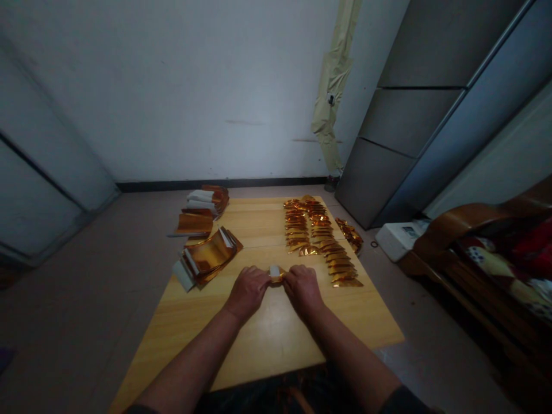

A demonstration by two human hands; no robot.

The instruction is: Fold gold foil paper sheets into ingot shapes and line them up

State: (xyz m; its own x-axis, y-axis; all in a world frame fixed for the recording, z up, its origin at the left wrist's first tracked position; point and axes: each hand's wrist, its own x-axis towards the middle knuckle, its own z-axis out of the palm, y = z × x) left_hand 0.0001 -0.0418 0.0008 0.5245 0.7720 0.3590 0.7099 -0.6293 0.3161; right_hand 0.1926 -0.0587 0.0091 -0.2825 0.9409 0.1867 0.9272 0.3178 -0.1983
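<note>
Over the near middle of the wooden table (pixel 259 333), my left hand (pixel 249 292) and my right hand (pixel 304 287) face each other with curled fingers. Between them is a small piece of gold foil paper (pixel 276 275) with a white patch on top, partly folded. Each hand pinches one end of it; the fingertips hide those ends. Left of my hands lies a loose stack of flat gold foil sheets (pixel 211 253). To the right, rows of folded gold foil pieces (pixel 334 247) overlap one another.
More foil and white paper stacks (pixel 202 201) sit at the table's far left corner. Beyond the right edge is a heap of gold pieces (pixel 350 234). A white box (pixel 394 240), a grey refrigerator (pixel 388 126) and a wooden bench (pixel 457 259) stand right.
</note>
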